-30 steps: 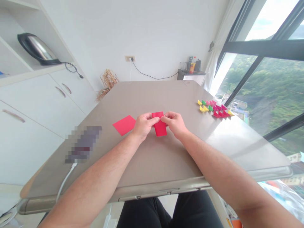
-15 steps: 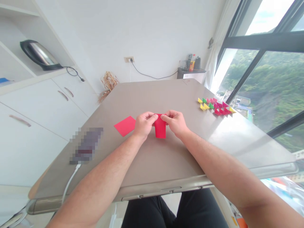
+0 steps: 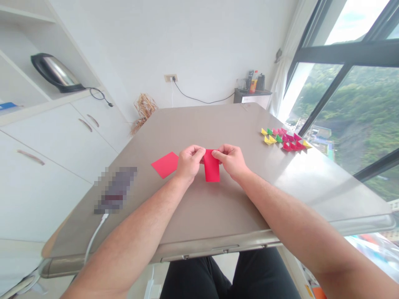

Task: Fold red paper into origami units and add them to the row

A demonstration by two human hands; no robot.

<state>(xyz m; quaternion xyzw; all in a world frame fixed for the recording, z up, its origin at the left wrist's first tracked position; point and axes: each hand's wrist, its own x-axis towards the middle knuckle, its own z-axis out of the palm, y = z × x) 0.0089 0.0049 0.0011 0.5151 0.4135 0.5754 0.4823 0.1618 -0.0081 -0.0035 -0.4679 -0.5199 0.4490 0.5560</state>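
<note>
Above the middle of the table, a narrow, upright piece of red paper [image 3: 212, 169] hangs between my hands, seemingly folded. My right hand [image 3: 232, 160] pinches its top right corner, thumb in front and fingers behind. At the top left edge, my left hand [image 3: 189, 161] is closed with thumb and fingers together; part of its grip behind the paper is hidden. A flat red sheet of paper [image 3: 164, 165] lies just left of my left hand, partly covered by it.
Several small folded paper boats [image 3: 289, 146] in yellow, green, pink and red stand at the table's right side. A blurred phone-like device [image 3: 116, 191] with a white cable [image 3: 95, 234] lies at left. The table's front edge [image 3: 215, 246] runs above my lap.
My left thumb has slid off the front of the red paper to its left edge. The paper now faces me more squarely, and its lower end sits slightly farther right.
</note>
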